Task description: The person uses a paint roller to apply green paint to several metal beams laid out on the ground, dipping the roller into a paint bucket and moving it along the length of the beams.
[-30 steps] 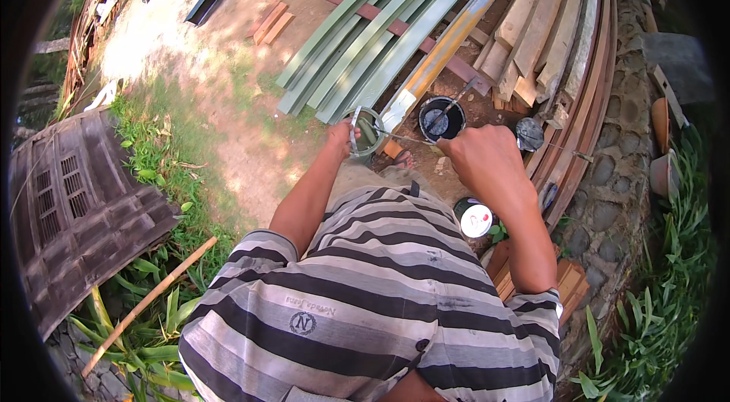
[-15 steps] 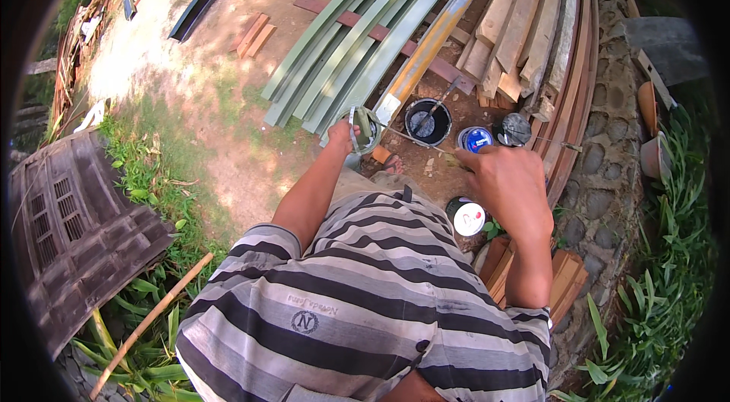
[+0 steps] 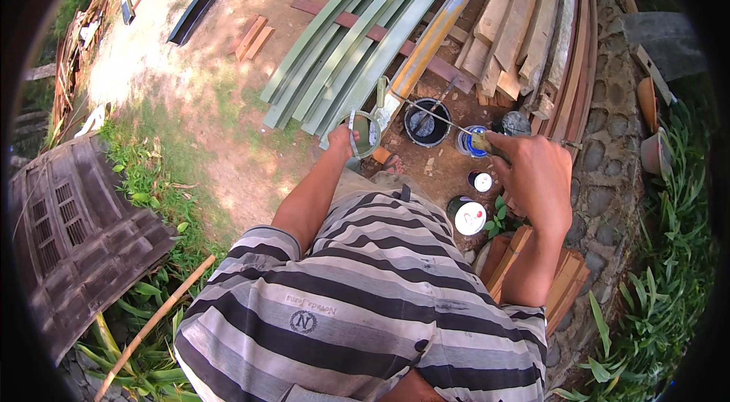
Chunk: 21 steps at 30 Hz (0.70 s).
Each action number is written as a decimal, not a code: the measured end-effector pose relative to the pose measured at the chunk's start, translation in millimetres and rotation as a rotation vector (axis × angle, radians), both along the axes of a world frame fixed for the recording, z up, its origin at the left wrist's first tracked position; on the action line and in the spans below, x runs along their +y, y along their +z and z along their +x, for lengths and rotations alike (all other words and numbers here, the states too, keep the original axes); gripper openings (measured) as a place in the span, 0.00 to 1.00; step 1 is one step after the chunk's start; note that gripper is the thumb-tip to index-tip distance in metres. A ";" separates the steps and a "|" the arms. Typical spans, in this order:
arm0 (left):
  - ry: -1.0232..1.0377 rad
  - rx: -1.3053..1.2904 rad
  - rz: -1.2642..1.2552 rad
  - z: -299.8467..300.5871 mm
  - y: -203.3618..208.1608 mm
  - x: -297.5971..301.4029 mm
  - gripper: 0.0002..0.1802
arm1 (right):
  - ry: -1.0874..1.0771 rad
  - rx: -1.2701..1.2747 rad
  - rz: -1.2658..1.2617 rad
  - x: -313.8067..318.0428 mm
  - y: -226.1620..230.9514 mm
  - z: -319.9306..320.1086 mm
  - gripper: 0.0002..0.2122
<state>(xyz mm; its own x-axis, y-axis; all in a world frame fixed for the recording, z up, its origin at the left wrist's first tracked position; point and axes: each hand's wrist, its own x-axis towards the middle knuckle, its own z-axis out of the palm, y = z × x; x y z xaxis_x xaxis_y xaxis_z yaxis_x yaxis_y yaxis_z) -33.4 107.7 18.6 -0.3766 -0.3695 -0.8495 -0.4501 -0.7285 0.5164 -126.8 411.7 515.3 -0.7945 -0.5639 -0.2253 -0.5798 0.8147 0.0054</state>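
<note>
My left hand (image 3: 341, 138) is closed on the rim of an open paint can (image 3: 373, 145) with green paint inside, held in front of my body. My right hand (image 3: 535, 178) grips the handle of a paint roller (image 3: 445, 120). Its long thin rod points left, and the small green roller head (image 3: 381, 92) is just above the can, outside it. Close behind the roller head lies the near end of a yellowish-brown length (image 3: 428, 48), beside several green-painted lengths (image 3: 356, 43) resting on a reddish crosspiece.
A black bucket (image 3: 443, 139) with a stick in it, a blue-lidded can (image 3: 466, 145), a small white-lidded tin (image 3: 480, 182) and a larger white-lidded can (image 3: 470, 218) stand on the dirt. Rough timber (image 3: 525, 14) and a stone edging (image 3: 601, 166) lie to the right.
The roller head has come up out of the paint can to just above it. My right hand has shifted slightly right with the handle; my left hand stays about where it was.
</note>
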 end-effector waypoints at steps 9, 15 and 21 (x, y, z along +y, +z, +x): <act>-0.102 -0.014 -0.031 42.1 39.1 3.3 0.24 | -0.165 -0.112 -0.067 0.0 -194.3 -68.4 0.14; -0.075 0.056 -0.001 89.9 35.7 -15.1 0.24 | -0.212 -0.101 -0.021 -6.0 -277.0 -100.8 0.14; -0.011 -0.005 -0.012 109.9 58.6 -6.7 0.23 | -0.248 -0.165 -0.009 5.5 -321.4 -141.9 0.16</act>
<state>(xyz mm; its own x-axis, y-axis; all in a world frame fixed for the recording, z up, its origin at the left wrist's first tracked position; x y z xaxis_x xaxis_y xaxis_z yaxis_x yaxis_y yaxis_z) 76.5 101.0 77.2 -0.3767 -0.3752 -0.8470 -0.4604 -0.7176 0.5226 -268.7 417.3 193.9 -0.8615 -0.3592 -0.3588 -0.3552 0.9314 -0.0798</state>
